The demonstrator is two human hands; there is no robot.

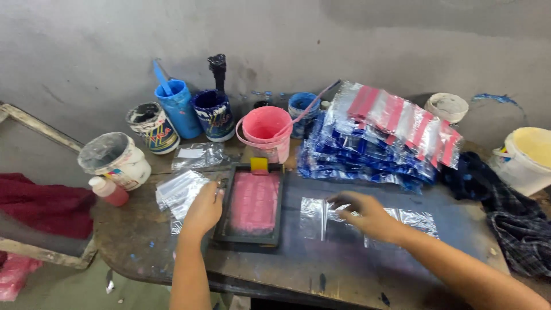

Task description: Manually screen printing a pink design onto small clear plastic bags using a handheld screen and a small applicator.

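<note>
left hand (202, 211): gripping the left edge of the black-framed pink-inked printing screen (251, 205)
right hand (367, 215): open, flat on the clear plastic bag (321, 219), right of the screen

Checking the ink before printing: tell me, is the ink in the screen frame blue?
No, the ink in the screen frame by the left hand is pink.

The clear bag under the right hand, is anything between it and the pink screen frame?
Nothing visible. The clear bag lies flat just right of the frame, with bare tabletop between; the right hand rests on it.
</note>
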